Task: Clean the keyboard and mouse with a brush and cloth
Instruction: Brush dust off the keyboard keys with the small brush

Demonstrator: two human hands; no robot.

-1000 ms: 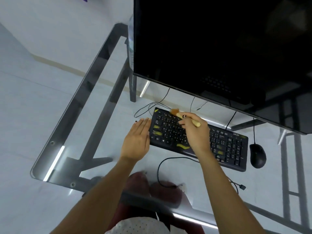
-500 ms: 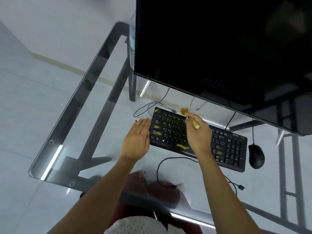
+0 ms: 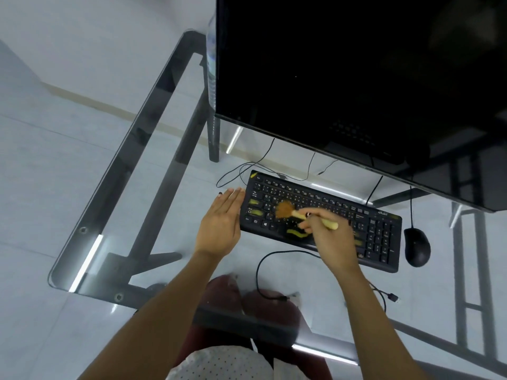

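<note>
Big dark monitor looms over the glass surface, and below it the keyboard runs long-ways from upper left down to lower right. The left hand lies flat, fingers straight, just beside the keyboard's left end, seemingly bracing it. The right hand pinches the brush, handle pointing right, bristles on the left-centre keys. Unbrushed keys lie rightward, so the right hand looks nearer. The mouse waits just off the keyboard's right end. No cloth in view.

The brush has swept from the keyboard's top edge down onto its left-hand keys.
</note>
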